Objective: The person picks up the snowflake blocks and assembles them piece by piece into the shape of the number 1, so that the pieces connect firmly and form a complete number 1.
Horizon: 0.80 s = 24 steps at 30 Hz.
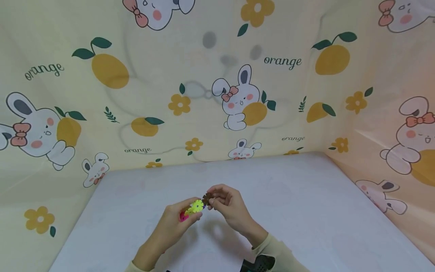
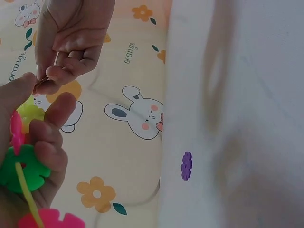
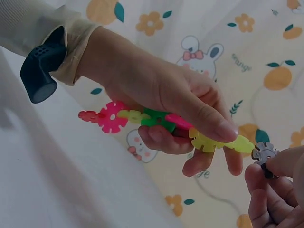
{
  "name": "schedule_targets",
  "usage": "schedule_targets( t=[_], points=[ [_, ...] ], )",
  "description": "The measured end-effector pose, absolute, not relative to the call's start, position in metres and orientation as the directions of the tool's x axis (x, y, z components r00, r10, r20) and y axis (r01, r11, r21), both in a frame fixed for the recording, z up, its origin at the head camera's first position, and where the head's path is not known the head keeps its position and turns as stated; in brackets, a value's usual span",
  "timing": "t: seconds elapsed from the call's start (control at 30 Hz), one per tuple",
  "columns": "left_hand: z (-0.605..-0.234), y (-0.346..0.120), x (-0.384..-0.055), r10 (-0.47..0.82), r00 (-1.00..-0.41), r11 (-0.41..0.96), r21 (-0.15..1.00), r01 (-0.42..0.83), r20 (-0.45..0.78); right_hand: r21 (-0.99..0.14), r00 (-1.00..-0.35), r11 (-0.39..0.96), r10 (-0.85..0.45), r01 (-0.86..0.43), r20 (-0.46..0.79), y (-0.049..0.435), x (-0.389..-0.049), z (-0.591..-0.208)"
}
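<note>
My left hand (image 1: 172, 223) holds a chain of interlocking notched plastic discs, with a yellow disc (image 1: 197, 206) near its far end. In the right wrist view the chain runs through red, a pink disc (image 3: 113, 117), yellow, a green disc (image 3: 159, 120), pink and yellow. At the chain's tip, my right hand (image 1: 235, 210) pinches a brown disc (image 1: 207, 199) between thumb and fingers. A bit of purple shows beside the brown disc; whether the pieces are joined cannot be told. The right fingertips partly cover them.
A purple disc (image 2: 186, 166) appears on the white table (image 2: 256, 118) in the left wrist view. Patterned cloth (image 1: 210, 124) with rabbits and oranges hangs behind the table and at its sides. A dark device (image 3: 42, 71) is strapped at the left wrist.
</note>
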<state>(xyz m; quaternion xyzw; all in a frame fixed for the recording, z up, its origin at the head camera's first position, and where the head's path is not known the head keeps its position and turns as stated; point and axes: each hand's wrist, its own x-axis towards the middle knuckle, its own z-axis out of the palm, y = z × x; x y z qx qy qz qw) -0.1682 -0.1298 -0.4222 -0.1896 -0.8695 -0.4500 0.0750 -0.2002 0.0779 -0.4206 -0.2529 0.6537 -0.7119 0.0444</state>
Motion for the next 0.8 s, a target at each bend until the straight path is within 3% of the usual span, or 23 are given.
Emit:
schedule_targets(
  t=[0.47,0.8],
  points=[
    [-0.4245,-0.1288,-0.1691,0.316,-0.908,0.491,0.771,0.405,0.276,-0.936,-0.854,-0.121,-0.384,-0.329,0.350,0.0772,-0.1972,-0.4201],
    [-0.4270,-0.1302,-0.1699,0.340,-0.907,0.481,0.782,0.396,0.250,-0.916,-0.860,0.019,-0.354,-0.400,0.368,0.0767,-0.1956,-0.4190]
  ],
)
